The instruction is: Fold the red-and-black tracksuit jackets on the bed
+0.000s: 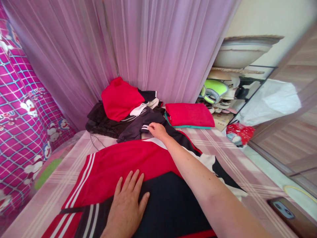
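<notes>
A red, white and dark jacket lies spread over a pink checked cover, reaching from the near edge to past the middle. The person's left hand rests palm down on it, fingers a little apart, gripping nothing. The right hand stretches toward the far edge, thumb and fingers pinched on a dark cuff with white stripes; its forearm crosses above the jacket and hides part of it. Just beyond that hand, a heap of dark and red clothes crowds the far edge, against a purple curtain. Right of the heap, near the far right corner, lies a folded red cloth. A phone sits by the right edge, toward the near corner. Pink cartoon fabric hangs beyond the left edge; past the far right corner, a shelf bears a large basin.
</notes>
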Demonstrator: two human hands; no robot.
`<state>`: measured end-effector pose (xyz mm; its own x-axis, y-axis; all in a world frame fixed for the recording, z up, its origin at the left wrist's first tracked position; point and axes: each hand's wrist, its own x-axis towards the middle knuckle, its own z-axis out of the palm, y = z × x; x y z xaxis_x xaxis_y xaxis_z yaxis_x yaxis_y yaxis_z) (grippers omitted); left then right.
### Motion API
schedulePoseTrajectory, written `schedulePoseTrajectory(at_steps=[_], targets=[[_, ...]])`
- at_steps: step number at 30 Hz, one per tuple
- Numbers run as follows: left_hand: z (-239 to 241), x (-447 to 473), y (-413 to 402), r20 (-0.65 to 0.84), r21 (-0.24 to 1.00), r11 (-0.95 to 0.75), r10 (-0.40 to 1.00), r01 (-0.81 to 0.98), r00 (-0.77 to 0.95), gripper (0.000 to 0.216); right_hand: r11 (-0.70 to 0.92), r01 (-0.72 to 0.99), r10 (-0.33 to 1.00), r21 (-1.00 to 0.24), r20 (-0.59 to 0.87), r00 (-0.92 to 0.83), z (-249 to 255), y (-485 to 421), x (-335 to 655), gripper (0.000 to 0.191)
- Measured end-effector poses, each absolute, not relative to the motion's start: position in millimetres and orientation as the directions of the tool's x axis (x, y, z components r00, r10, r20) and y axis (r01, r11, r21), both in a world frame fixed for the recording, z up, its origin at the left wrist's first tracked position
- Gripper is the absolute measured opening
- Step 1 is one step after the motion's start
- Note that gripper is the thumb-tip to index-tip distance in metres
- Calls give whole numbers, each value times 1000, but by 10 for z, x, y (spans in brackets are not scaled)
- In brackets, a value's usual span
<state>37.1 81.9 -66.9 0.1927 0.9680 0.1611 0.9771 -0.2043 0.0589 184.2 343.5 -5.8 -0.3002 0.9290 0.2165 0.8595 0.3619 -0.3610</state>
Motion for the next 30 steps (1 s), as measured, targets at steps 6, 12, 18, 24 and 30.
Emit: schedulePoseTrajectory(at_steps=[6, 12, 18, 24, 30], targets=[[-674, 363, 812, 173, 66, -207, 966, 976, 193, 54, 386, 868, 923, -312, 132, -363, -92, 3210, 1702, 29], [-655, 372, 814, 177, 80, -207, 966, 975, 190, 54, 63, 967, 970, -246, 243, -1, -114, 3289, 2201, 36], [-645, 380, 818, 171, 94, -201, 968, 975, 183, 54, -92, 987, 975, -131, 192, 116, -274, 3397, 2736, 32], [-681, 369, 815, 190, 88, -204, 964, 975, 185, 54, 127, 988, 978, -84, 175, -111, -452, 3383, 2849, 38], [-685, 375, 812, 197, 79, -203, 963, 976, 184, 54, 42, 989, 994, -142, 103, -28, -340, 3515, 2957, 36]])
